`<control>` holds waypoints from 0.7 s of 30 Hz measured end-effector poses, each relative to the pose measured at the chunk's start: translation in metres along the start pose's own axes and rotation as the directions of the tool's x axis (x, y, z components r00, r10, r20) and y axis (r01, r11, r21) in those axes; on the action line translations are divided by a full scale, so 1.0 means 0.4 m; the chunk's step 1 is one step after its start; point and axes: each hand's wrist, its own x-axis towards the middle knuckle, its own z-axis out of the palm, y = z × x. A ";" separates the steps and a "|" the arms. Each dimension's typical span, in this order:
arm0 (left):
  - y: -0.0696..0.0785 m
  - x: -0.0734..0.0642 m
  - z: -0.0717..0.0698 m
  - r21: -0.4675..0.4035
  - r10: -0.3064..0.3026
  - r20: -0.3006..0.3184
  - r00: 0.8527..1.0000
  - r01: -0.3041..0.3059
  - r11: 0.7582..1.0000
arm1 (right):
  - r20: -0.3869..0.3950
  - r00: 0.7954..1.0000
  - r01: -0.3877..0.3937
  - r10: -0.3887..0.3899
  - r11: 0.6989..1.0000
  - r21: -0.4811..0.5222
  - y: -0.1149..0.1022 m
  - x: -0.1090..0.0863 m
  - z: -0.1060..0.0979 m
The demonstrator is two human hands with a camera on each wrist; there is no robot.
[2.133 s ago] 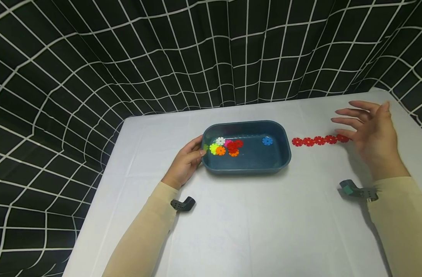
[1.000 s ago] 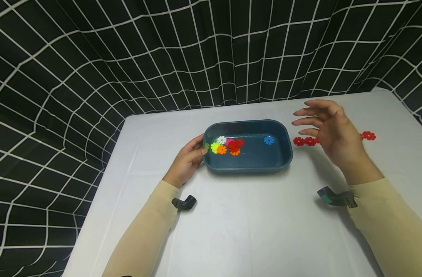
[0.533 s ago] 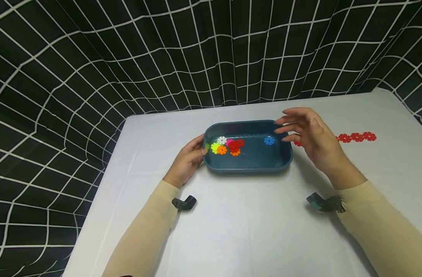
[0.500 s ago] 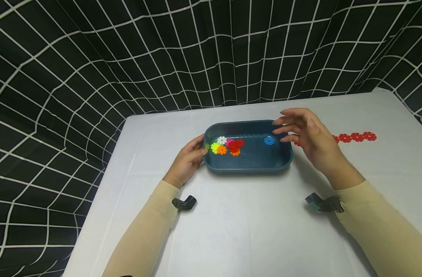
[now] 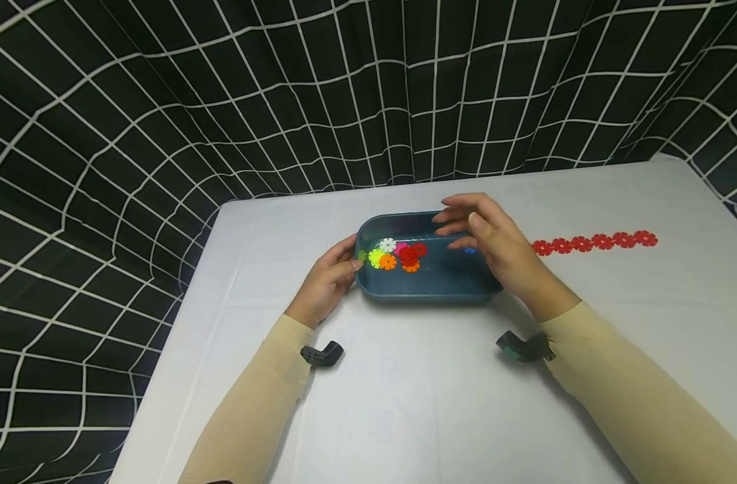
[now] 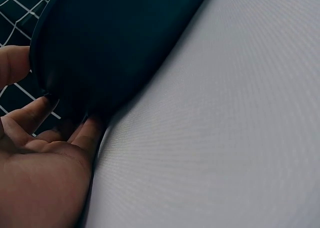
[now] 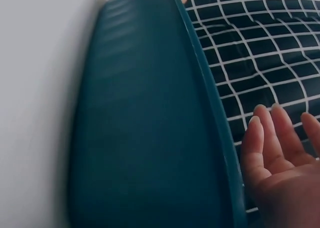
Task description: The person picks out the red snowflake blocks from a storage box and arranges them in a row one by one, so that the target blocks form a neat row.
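No readable text, labels, brands, numbers or signs in any view: head, left wrist and right wrist all come up blank for legible markings.

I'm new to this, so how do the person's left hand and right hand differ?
The left hand grips one end of the blue tray; the right hand hovers over the other, holding nothing visible. The left hand's fingers curl against the tray, while the right hand's are spread apart. Both come from beige sleeves.
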 end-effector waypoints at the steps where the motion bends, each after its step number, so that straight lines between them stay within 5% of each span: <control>1: 0.000 0.000 0.000 0.001 -0.001 -0.002 1.000 0.001 1.000 | 0.002 1.000 0.004 -0.004 1.000 0.000 0.003 0.006 0.006; 8: 0.000 0.000 0.002 0.001 -0.008 -0.007 1.000 0.008 1.000 | -0.009 1.000 0.028 -0.028 0.999 0.019 0.028 0.045 0.041; 21: 0.003 -0.002 0.002 0.017 -0.007 -0.010 1.000 0.008 1.000 | -0.048 0.998 -0.042 0.049 0.991 0.131 0.067 0.113 0.082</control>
